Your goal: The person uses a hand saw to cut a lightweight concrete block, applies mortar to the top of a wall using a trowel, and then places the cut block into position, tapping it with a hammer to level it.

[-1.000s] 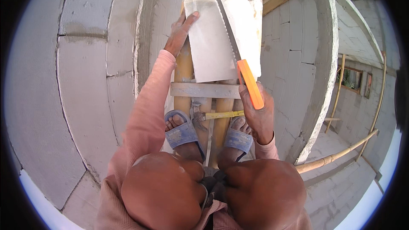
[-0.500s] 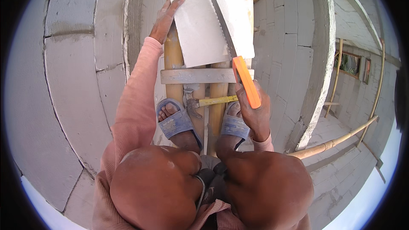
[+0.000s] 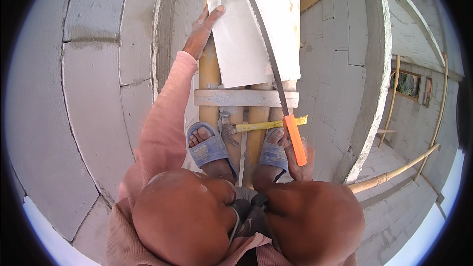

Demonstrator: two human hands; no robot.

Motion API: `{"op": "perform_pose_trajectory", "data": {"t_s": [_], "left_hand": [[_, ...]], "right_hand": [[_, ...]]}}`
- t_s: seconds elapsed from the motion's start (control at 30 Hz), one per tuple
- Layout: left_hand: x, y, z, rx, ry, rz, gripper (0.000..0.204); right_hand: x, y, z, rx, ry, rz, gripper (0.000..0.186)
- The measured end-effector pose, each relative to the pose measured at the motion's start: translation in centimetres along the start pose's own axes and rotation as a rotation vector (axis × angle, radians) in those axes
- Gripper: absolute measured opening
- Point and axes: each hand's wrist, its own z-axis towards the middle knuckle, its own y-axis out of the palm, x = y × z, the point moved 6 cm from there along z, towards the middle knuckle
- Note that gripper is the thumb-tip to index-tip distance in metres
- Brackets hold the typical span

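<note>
In the head view, a pale concrete block (image 3: 239,44) lies flat along bamboo poles (image 3: 209,69), its far end running out of the picture. The left hand (image 3: 199,34) rests at the block's left edge, thumb on the upper face and parted from the fingers, not closed round anything. The right hand (image 3: 302,160), below the block and to its right, is wrapped round the orange handle (image 3: 295,140) of a handsaw (image 3: 275,71). The saw's blade slants up and leftward over the block; how deep its teeth sit I cannot tell.

Just below the block, a flat wooden crosspiece (image 3: 245,98) spans the poles. Farther below it lies a claw hammer (image 3: 253,126) with a yellow handle, its head toward the left. Blue slide sandals (image 3: 209,150) are on the person's feet, also below the block. A block wall (image 3: 96,93) stands well to its left, and another wall (image 3: 340,79) to its right.
</note>
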Motion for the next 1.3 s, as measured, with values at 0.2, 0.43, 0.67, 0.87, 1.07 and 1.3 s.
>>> {"op": "perform_pose_trajectory", "data": {"t_s": [0.2,0.43,0.67,0.87,1.07,1.3], "left_hand": [[1.3,0.9,-0.4,-0.016,0.048,-0.045,0.098],[-1.0,0.6,1.8,0.146,0.069,-0.029,0.086],[0.4,1.1,0.5,0.186,0.066,0.036,0.084],[1.2,0.0,-0.1,0.159,0.14,0.096,0.085],[1.2,2.3,0.3,0.04,0.19,-0.094,0.081],[1.0,0.6,0.0,0.178,0.121,0.162,0.088]], "right_hand": [[-4.0,-4.6,0.6,0.073,-0.077,0.098,0.021],[-13.1,-1.5,17.2,-0.032,-0.101,0.273,0.03],[-15.2,0.7,20.0,-0.005,-0.21,0.198,0.029],[-14.5,1.9,20.4,-0.019,-0.218,0.215,0.028],[-15.6,3.0,26.4,0.021,-0.276,0.234,0.027],[-14.0,2.3,20.3,0.013,-0.2,0.219,0.026]]}}
